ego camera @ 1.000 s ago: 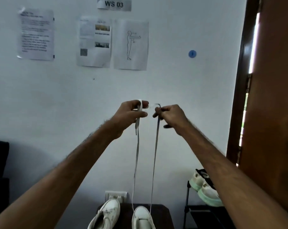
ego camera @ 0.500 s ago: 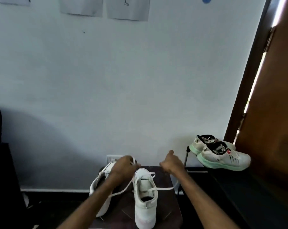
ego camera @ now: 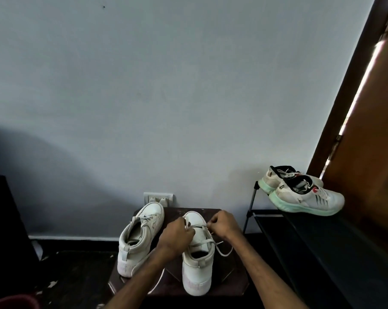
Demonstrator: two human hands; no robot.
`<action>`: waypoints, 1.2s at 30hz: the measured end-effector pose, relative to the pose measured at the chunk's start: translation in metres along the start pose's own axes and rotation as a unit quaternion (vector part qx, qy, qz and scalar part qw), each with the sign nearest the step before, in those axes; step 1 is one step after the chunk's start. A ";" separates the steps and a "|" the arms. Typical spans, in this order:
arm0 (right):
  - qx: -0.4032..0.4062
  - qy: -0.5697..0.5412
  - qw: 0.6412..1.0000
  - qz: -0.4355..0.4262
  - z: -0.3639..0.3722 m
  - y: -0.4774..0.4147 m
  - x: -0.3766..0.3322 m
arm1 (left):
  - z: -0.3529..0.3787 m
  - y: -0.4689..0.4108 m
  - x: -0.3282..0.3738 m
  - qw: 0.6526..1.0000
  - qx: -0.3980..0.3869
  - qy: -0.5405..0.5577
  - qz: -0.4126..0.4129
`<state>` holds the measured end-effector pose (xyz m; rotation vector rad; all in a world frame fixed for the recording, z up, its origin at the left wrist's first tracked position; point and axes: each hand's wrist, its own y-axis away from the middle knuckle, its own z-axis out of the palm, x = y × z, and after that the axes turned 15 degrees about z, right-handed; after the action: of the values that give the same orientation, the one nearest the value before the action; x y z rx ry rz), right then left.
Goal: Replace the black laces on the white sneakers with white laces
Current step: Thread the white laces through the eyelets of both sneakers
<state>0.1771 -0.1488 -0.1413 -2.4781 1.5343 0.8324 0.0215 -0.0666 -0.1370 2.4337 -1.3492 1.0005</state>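
Note:
Two white sneakers stand on a small dark wooden table (ego camera: 231,284). The right sneaker (ego camera: 197,270) points away from me, with a white lace (ego camera: 222,248) crossing its eyelets and looping off to the right. My left hand (ego camera: 177,237) pinches the lace at the left eyelets. My right hand (ego camera: 222,223) pinches its other end over the front of the same sneaker. The left sneaker (ego camera: 139,237) leans to the left, its white lace threaded through its eyelets. No black laces are visible.
A second pair of white sneakers with mint soles (ego camera: 304,195) sits on a black rack (ego camera: 300,241) to the right. A wall socket (ego camera: 158,198) is behind the table. A brown door (ego camera: 375,130) stands at the far right, a red rim (ego camera: 12,302) at bottom left.
Both hands came down from holding the lace ends up at chest height to the right sneaker on the table. The view tilted downward with them.

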 end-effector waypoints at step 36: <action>0.172 0.104 0.978 -0.048 0.032 0.003 0.068 | -0.090 -0.002 0.035 0.874 0.127 0.462 -0.085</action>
<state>0.1850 -0.1921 -0.2018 -2.4122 1.4563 0.2672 -0.0063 -0.0483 -0.0461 1.6943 -0.6703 2.0040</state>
